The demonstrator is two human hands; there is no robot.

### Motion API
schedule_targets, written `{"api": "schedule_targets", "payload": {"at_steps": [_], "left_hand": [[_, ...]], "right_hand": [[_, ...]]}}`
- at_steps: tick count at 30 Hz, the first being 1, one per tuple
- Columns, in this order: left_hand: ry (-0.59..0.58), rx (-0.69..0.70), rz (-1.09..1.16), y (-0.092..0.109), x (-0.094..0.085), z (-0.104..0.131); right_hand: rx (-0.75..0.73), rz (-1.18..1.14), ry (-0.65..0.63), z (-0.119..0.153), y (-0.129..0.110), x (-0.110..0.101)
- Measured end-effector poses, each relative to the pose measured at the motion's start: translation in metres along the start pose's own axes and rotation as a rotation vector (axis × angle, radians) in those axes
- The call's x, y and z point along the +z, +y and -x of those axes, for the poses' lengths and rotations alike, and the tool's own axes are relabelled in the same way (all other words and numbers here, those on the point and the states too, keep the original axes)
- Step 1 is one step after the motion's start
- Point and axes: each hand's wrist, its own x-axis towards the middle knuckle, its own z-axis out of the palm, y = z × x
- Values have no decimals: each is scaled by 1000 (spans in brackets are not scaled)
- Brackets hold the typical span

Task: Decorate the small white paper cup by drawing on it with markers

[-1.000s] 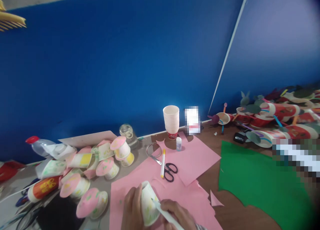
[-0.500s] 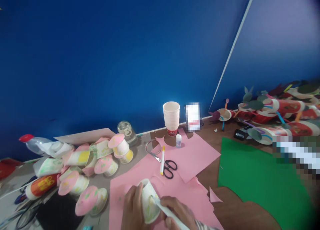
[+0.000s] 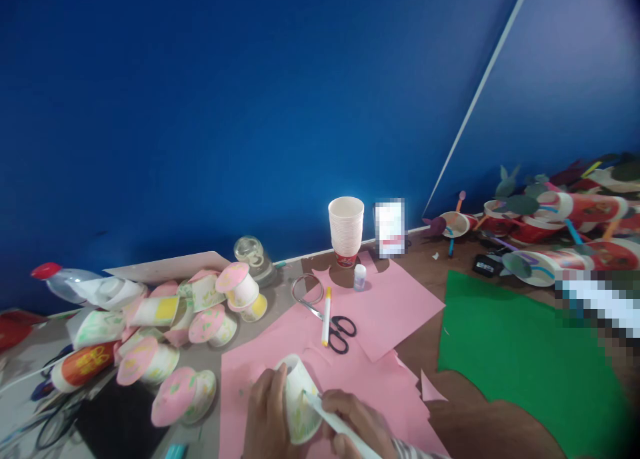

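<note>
Lying tilted above pink paper (image 3: pixel 370 399), a white paper cup (image 3: pixel 301 406) with faint green and yellow marks is gripped by my left hand (image 3: pixel 269 406). That hand's fingers wrap round the cup's left side. My right hand (image 3: pixel 353 416) is closed on a pale marker (image 3: pixel 333 416), whose tip touches or nearly touches the cup's side. Beyond the hands, scissors with black handles (image 3: pixel 341 334) and a white marker with yellow ends (image 3: pixel 327 317) rest on the pink paper. A small white-capped bottle (image 3: pixel 360 278) stands farther back.
Several paper cups with pink paper discs (image 3: pixel 175 396) crowd the left side. A stack of paper cups (image 3: pixel 346 229) stands by the blue wall (image 3: pixel 250 112). Green paper (image 3: pixel 500 339) lies at right, below red cup figures (image 3: pixel 585 212). A glass jar (image 3: pixel 256 259) is at the back.
The camera view has shifted slightly. My hands keep almost the same hold on the cup and the marker, with the tip at nearly the same spot.
</note>
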Motion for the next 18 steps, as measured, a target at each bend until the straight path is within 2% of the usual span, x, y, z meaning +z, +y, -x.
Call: {"api": "schedule_targets", "payload": {"at_steps": [4,6,8,10,13,18], "left_hand": [[-14,-2,11,0,0,0],[-17,-4,11,0,0,0],[-14,-3,11,0,0,1],[-13,-1,16,0,0,2],[-12,-12,15,0,1,3],[2,-3,15,0,1,4]], "right_hand": [[-29,-37,-27,-1,0,-2],[11,-23,21,-1,-3,1],[66,-9,122,-1,-6,4],[56,-17,154,-1,-6,7],[-51,-42,90,-2,-3,4],[-35,-40,-5,-2,1,-1]]}}
